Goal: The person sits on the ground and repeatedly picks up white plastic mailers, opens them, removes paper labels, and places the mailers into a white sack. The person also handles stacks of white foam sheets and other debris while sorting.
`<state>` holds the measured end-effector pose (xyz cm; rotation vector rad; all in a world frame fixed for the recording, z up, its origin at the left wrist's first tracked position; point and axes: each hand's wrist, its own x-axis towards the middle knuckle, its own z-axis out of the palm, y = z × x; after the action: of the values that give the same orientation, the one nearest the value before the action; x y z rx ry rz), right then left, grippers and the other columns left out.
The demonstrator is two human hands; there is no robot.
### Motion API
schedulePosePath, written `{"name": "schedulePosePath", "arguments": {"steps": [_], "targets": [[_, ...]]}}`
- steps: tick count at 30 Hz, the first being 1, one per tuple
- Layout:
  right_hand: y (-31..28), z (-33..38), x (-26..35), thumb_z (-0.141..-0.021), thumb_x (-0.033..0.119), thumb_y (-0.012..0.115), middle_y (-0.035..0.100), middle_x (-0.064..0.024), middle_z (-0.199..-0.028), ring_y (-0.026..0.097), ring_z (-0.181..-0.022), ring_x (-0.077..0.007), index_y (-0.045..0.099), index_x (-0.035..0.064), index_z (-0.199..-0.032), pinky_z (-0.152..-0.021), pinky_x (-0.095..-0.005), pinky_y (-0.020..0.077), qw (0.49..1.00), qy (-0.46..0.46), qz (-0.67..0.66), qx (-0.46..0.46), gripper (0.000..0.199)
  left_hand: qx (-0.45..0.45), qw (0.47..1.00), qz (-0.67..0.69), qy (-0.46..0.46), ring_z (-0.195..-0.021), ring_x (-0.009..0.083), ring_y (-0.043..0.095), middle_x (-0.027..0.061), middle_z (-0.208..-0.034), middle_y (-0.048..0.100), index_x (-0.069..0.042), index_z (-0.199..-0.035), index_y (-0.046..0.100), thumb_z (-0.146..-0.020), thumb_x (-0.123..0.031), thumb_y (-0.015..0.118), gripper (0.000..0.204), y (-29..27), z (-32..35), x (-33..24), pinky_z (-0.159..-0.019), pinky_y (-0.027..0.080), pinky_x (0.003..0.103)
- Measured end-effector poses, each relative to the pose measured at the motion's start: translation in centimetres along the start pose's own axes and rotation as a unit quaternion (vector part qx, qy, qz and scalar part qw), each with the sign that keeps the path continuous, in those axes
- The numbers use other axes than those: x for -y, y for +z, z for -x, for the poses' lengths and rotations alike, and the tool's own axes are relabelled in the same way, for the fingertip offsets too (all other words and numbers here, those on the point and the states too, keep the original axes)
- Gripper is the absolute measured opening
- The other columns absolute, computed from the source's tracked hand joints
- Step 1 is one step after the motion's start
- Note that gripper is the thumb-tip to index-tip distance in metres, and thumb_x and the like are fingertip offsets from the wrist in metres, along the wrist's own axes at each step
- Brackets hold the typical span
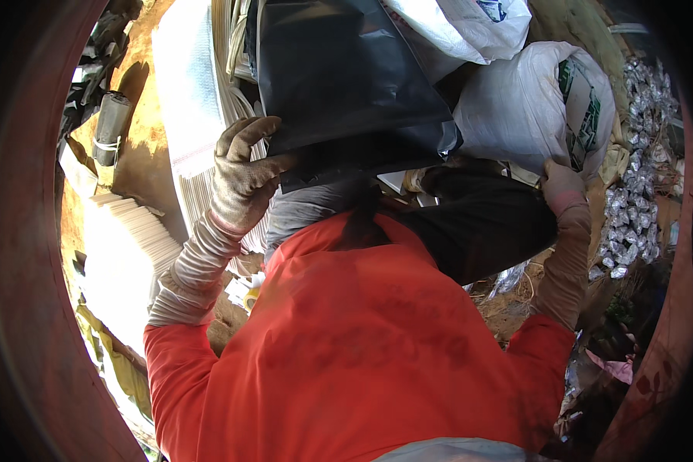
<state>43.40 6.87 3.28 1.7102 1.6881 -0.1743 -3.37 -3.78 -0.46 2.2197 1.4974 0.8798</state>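
Note:
A large black plastic sheet or bag [346, 85] lies across my lap, with its near edge folded and shiny. My left hand [242, 173], in a soiled pale work glove, is at its left edge. The thumb and fingers of that hand are apart, their tips touching the plastic. On the right, a stuffed white woven sack [516, 108] with green printing lies on its side. My right hand [564, 189] is at the sack's near lower edge, fingers bent against the material; their tips are partly hidden.
Stacked pale sheets [189, 100] stand left of the black plastic, with another sunlit stack [127, 239] nearer. A dark tied roll [112, 127] lies on the bare earth. Another white sack [470, 27] is at the far side. Many crumpled clear plastic pieces [631, 215] lie at right.

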Motion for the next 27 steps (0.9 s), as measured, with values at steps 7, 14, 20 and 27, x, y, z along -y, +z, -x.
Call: {"name": "schedulePosePath", "arguments": {"steps": [7,14,20,27], "targets": [[-2.8,-4.4,14.0,-0.077,0.017,0.066,0.047,0.0008,-0.124,0.048,-0.114,-0.0165,0.052,0.0209,-0.126,-0.099,-0.038,0.0406,0.683,-0.453,0.019,-0.573,0.051,-0.017,0.995,0.081,-0.058,-0.113,0.0302,0.055,0.0127,-0.121,0.055,-0.012,-0.089,0.072,-0.065,0.015,0.066,0.037,0.2,2.6,1.5,-0.093,0.047,0.039],[-2.7,-3.6,16.6,-0.071,0.018,0.068,0.065,-0.0015,-0.104,0.058,-0.108,-0.0209,0.06,0.0105,-0.079,-0.098,-0.0442,0.0406,0.673,-0.543,-0.289,-0.412,0.014,0.012,0.991,0.135,-0.009,-0.109,0.0332,0.059,0.0117,-0.105,0.064,-0.008,-0.093,0.056,-0.078,-0.005,0.066,0.019,-2.9,2.4,2.4,-0.101,0.039,0.047],[0.5,-0.9,19.8,-0.086,0.004,0.065,0.065,-0.0024,-0.086,0.061,-0.077,-0.0097,0.062,0.0009,-0.086,-0.068,-0.0224,0.048,0.496,-0.305,-0.799,-0.15,0.004,-0.34,0.829,0.331,-0.295,-0.079,0.0081,0.055,0.0016,-0.088,0.064,-0.003,-0.103,0.063,-0.094,-0.025,0.059,0.024,1.8,0.4,1.2,-0.074,0.047,0.024],[3.8,-2.4,22.6,-0.09,0.022,0.066,0.051,0.0025,-0.056,0.042,-0.055,-0.0061,0.062,-0.002,-0.069,-0.051,-0.0246,0.0376,0.628,-0.086,-0.744,-0.213,0.032,-0.271,0.806,0.274,-0.45,-0.078,0.0069,0.053,0.0013,-0.084,0.064,0.0,-0.098,0.066,-0.094,-0.022,0.058,0.024,5.5,0.3,4.4,-0.074,0.045,0.024]]}}
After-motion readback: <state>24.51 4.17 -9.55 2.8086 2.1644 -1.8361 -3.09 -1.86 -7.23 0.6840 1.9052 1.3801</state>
